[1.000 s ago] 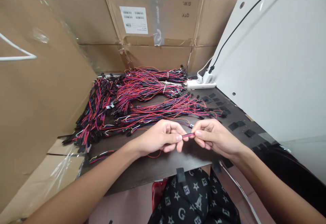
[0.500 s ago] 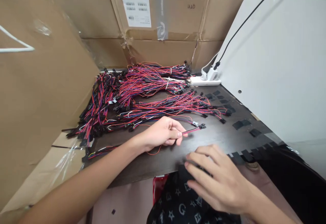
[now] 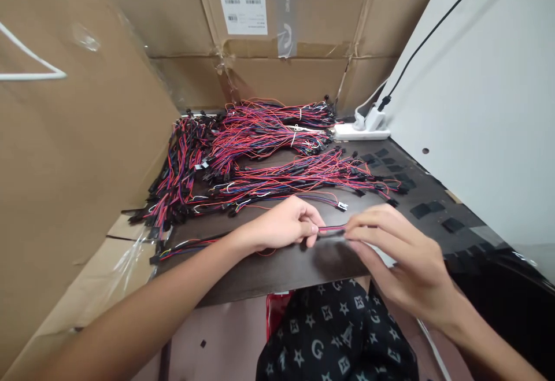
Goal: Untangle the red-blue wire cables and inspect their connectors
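Observation:
My left hand pinches a thin wire harness with red and dark wires between thumb and fingers, just above the dark table. At its right end, the fingertips of my right hand close on the same harness and hide the black connector there. Behind my hands lies a loose row of red, blue and black harnesses. A white connector rests on the table just beyond the held wires. Another harness passes under my left forearm.
Tied wire bundles lie at the back, and a heap of harnesses runs along the left. A white power strip stands at the back right. Black tape pieces stick to the table. Cardboard and a white panel enclose it.
My right hand has risen from the table's front edge and closed on the harness's right end, covering its connector. My left hand keeps its pinch. The view has shifted slightly.

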Tool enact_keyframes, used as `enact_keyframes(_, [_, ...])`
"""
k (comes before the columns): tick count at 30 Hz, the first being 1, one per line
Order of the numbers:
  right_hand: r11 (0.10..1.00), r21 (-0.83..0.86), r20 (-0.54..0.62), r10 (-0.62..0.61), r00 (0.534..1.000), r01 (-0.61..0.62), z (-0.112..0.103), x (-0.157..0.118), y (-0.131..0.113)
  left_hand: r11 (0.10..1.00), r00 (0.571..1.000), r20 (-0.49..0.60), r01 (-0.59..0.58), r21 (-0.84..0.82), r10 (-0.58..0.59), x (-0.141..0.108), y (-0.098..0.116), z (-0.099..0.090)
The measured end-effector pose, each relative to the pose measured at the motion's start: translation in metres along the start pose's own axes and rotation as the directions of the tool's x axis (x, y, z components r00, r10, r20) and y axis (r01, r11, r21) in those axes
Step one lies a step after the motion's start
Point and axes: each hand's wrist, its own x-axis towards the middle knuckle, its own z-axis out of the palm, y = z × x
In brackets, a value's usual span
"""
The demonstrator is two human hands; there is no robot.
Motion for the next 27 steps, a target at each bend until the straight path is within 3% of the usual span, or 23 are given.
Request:
enact_keyframes(2, [1.0, 0.011, 0.104, 0.011, 0.994, -0.012, -0.002, 0.008, 0.009, 0.997, 1.0, 0.005, -0.017, 0.076, 0.016, -0.001, 0.001, 0.001])
enact_keyframes(4, [0.994, 0.05, 0.228, 0.086, 0.97, -0.1, 0.002, 0.013, 0.016, 0.989, 0.999, 0.007, -0.037, 0.146, 0.036, -0.001, 0.002, 0.001])
enact_keyframes(8, [0.956, 0.03, 0.463, 0.245, 0.852, -0.291, 0.012, 0.02, 0.021, 0.956, 0.997, -0.015, -0.073, 0.283, 0.08, -0.002, 0.004, 0.002])
enact_keyframes(10, [0.947, 0.017, 0.529, 0.265, 0.806, -0.322, 0.015, 0.023, 0.023, 0.941, 0.996, -0.033, -0.067, 0.332, 0.083, -0.002, 0.005, 0.002])
enact_keyframes(13, [0.933, 0.043, 0.567, 0.271, 0.778, -0.356, 0.014, 0.027, 0.027, 0.933, 0.997, -0.053, -0.029, 0.359, 0.052, -0.003, 0.005, 0.001])
enact_keyframes(19, [0.918, 0.117, 0.555, 0.257, 0.791, -0.38, 0.007, 0.026, 0.035, 0.932, 0.996, -0.087, 0.024, 0.36, 0.008, -0.005, 0.006, -0.003])
enact_keyframes(27, [0.94, 0.112, 0.493, 0.23, 0.839, -0.323, 0.008, 0.018, 0.036, 0.998, 0.998, 0.032, 0.048, 0.03, -0.049, -0.005, 0.004, -0.008])
